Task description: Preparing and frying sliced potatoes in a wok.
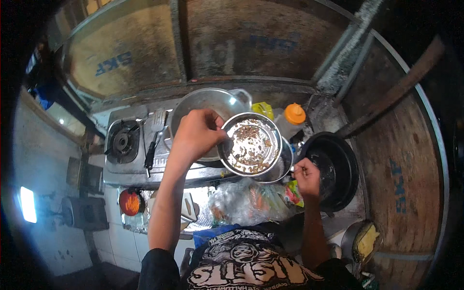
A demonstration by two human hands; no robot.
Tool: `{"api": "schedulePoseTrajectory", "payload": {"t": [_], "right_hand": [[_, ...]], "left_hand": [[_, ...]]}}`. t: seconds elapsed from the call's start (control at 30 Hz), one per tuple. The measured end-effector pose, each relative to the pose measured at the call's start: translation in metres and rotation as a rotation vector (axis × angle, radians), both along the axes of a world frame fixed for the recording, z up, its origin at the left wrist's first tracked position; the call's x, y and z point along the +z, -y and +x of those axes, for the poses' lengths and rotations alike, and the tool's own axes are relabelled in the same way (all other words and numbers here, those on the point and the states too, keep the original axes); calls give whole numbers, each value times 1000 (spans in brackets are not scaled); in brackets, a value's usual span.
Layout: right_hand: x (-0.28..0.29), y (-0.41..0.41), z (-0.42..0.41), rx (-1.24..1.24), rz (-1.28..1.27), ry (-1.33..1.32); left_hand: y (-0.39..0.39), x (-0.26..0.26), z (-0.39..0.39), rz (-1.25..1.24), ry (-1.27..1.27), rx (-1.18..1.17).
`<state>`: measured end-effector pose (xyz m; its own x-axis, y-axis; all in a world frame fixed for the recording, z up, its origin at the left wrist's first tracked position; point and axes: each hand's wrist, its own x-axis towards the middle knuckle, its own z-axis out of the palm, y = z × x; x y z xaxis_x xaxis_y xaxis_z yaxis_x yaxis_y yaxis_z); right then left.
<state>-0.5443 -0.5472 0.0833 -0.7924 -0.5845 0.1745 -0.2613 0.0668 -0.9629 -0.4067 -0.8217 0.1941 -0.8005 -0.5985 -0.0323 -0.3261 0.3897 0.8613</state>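
Note:
My left hand (203, 134) pinches the rim of a shiny round steel dish (252, 145) between thumb and fingers. Brown, crumb-like bits are scattered over its inside. Beneath the dish, and partly covered by it, is a metal pot (286, 159); its contents are mostly hidden. At the pot's right side, my right hand (307, 176) has its fingers closed around what looks like the handle. Behind my left wrist, a large aluminium pan (195, 101) with a loop handle sits on the gas stove (159, 174).
A spatula (158, 121) and a black-handled utensil (149, 156) lie by the left burner (123, 141). An orange-capped container (294, 115) and a black basin (333, 174) stand right. Nearer me are a plastic bag of vegetables (250, 203) and a red bowl (131, 203).

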Motion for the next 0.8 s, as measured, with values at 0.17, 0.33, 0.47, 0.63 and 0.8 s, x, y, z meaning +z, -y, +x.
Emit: {"api": "schedulePoseTrajectory", "payload": {"t": [0.17, 0.33, 0.47, 0.63, 0.8], "right_hand": [[6, -25, 11, -119, -36, 17], [12, -43, 18, -217, 34, -112], [9, -55, 21, -285, 56, -36], [7, -61, 25, -323, 36, 58], [4, -72, 26, -326, -45, 75]], "left_hand": [[-44, 6, -53, -99, 68, -175], [-62, -13, -71, -184, 54, -304], [-74, -14, -73, -206, -11, -361], [-85, -23, -76, -280, 44, -404], [-94, -27, -80, -168, -117, -322]]}}
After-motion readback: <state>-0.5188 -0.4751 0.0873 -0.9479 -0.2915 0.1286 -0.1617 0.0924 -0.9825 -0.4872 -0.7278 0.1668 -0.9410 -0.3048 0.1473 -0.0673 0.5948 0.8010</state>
